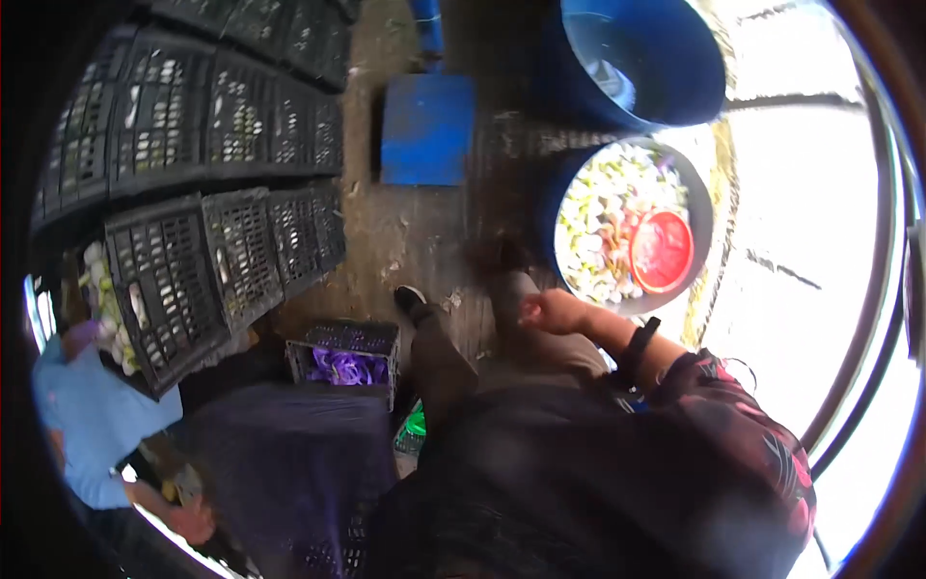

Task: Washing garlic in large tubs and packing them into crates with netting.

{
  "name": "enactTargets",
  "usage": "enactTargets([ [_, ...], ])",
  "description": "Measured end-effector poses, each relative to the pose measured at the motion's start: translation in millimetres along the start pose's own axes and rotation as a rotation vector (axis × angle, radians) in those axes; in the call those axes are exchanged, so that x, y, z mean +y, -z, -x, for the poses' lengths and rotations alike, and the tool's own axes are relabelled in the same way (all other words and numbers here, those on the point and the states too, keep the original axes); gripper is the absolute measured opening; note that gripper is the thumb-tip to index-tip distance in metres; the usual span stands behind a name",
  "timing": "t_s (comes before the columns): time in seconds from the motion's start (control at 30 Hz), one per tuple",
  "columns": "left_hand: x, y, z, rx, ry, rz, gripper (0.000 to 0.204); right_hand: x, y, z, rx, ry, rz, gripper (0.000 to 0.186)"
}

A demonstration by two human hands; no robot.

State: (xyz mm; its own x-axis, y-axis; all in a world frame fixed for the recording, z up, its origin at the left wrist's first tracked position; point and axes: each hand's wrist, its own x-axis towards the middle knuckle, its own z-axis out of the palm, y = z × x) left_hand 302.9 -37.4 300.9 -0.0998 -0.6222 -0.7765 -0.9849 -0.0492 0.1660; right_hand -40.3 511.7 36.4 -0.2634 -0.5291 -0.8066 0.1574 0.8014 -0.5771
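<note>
My right hand hangs over my right leg, closed, with what is inside too blurred to make out; a dark band circles the wrist. Just beyond it stands a blue barrel holding many pale green-and-white produce pieces and a red bowl. My left hand is not in view.
Stacked black crates line the left, some with pale produce. Ahead are a blue square object and another blue barrel. A crate of purple items is beside my left leg. A co-worker in light blue is at left.
</note>
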Motion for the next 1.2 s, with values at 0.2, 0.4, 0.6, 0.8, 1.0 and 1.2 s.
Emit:
enactTargets([
  [0.2,-30.7,-74.5,41.8,0.041,0.126,0.237,0.042,-45.8,-7.3,-19.5,-0.411,0.224,-0.363,0.086],
  [0.4,45.7,-205.7,-18.8,-0.147,0.026,0.448,0.040,-9.4,8.0,-66.0,-0.122,0.252,-0.826,0.083],
  [0.6,212.5,-328.9,-153.6,-0.409,-0.236,0.260,0.054,89.4,86.8,-118.9,0.203,-0.195,-1.108,0.042],
  [0.8,334.2,-385.3,-310.0,-0.457,-0.647,0.187,0.049,127.4,96.7,-237.6,0.429,0.051,-1.401,0.032],
  [1.0,439.3,-453.5,-426.4,-0.428,-0.749,0.071,0.052,135.7,123.6,-326.0,0.657,0.256,-1.546,0.035],
  [1.2,480.9,-453.7,-508.6,-0.665,-0.764,0.233,0.044,113.0,128.6,-379.2,0.750,0.282,-1.532,0.044],
])
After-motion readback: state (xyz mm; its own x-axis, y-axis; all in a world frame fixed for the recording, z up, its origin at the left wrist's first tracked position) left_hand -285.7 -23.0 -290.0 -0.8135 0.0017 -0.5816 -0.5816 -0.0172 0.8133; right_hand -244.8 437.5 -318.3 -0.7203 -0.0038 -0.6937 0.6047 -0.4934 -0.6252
